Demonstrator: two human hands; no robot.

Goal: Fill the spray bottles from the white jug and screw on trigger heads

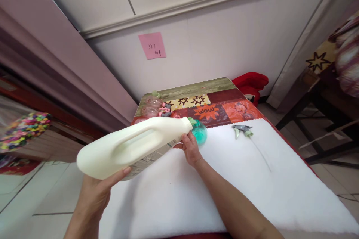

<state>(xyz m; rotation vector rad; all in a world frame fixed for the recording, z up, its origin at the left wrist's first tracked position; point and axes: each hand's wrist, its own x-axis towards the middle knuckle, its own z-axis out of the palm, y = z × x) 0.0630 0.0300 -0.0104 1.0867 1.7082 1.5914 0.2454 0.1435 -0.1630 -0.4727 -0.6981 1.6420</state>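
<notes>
Left grip (95, 190): clasps the base of the cream jug (134, 145), tipped sideways, near left.
Right grip (192, 149): holds the teal bottle (201, 132) at the jug's mouth, on the desk (252, 186).
Spray head (242, 130): lies right of the bottle.

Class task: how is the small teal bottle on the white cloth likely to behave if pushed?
The teal bottle looks like small translucent plastic, so probably light. Its rounded body on the soft white cloth may tip or roll easily. The right hand beside it seems to steady it.
</notes>
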